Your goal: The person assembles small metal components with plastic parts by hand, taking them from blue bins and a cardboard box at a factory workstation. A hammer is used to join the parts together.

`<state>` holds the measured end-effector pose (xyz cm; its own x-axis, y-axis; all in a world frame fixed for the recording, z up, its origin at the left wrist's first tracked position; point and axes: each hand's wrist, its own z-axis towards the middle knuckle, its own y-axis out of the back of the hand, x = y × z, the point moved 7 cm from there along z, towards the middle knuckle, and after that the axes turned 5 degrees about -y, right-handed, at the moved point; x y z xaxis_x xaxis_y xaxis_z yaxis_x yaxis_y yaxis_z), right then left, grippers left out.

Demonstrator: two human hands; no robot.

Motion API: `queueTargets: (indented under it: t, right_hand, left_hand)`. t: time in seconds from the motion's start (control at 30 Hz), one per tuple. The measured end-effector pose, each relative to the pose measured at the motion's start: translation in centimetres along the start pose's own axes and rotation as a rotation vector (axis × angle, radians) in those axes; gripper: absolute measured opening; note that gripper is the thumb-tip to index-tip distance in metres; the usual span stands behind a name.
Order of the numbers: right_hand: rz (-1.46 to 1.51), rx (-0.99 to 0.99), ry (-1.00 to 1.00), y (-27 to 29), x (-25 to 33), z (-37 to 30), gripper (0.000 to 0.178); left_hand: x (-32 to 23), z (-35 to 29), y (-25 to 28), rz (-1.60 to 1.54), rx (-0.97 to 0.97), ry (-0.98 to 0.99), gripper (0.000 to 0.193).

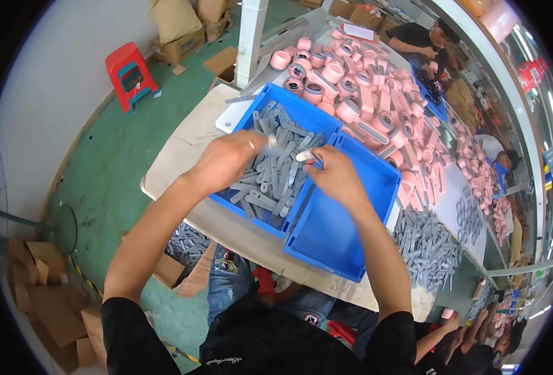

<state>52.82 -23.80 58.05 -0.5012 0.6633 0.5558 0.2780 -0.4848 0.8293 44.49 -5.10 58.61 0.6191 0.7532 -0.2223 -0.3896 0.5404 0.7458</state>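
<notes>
My left hand (226,159) is over the near-left side of a blue plastic bin (261,97). Its fingers are closed and blurred by motion, with a smeared grey plastic strip (279,151) at the tips. Many similar grey strips (267,194), long and flat with rounded ends, lie loose in this bin. My right hand (338,178) is closed around a small blue tool (318,164) whose working end I cannot make out. White coverings wrap fingertips on both hands. Below my right hand is a second blue bin (329,228), side by side with the first.
Pink and grey plastic housings (351,81) heap beyond the bins. More grey parts (426,244) are piled at the right; a cardboard box (189,265) of them stands below the table (186,134). Co-workers (423,44) sit farther along. A red stool (128,75) stands left.
</notes>
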Motion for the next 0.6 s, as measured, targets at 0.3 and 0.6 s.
queueTargets:
  t: [0.3,0.6]
  right_hand:
    - [-0.266,0.107,-0.140,-5.0,3.1,-0.2,0.033]
    - [-0.306,-0.073,-0.222,-6.2,3.1,0.8,0.035]
  left_hand:
    - [3.5,-3.6,-0.4,-1.036,-0.252,0.925,0.026]
    - [3.3,-5.7,0.2,-1.219,-0.442,1.018,0.025]
